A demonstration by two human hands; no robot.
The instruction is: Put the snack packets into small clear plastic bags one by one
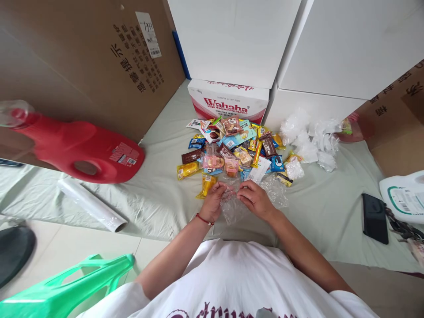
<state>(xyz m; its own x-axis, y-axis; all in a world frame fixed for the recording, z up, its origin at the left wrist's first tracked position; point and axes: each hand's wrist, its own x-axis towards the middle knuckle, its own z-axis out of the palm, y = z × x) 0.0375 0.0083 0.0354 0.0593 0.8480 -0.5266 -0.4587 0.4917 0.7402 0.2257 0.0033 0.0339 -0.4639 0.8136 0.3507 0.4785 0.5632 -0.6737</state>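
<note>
My left hand point(213, 201) and my right hand point(255, 198) are close together, fingers pinched on the top edge of a clear plastic bag point(232, 207) that hangs between them above a pale green sheet point(159, 198). Just beyond my hands lies a pile of wrapped snacks point(233, 148), with a yellow packet point(206, 184) nearest my left hand. A red cord circles my left wrist.
A red jug point(79, 148) lies on its side at left, a roll of clear film point(91, 204) near it. A Wahaha carton point(228, 102), white boxes and brown cartons stand behind. Crumpled clear bags point(308, 141) lie at right, a black phone point(375, 217) further right. A green stool point(66, 285) is lower left.
</note>
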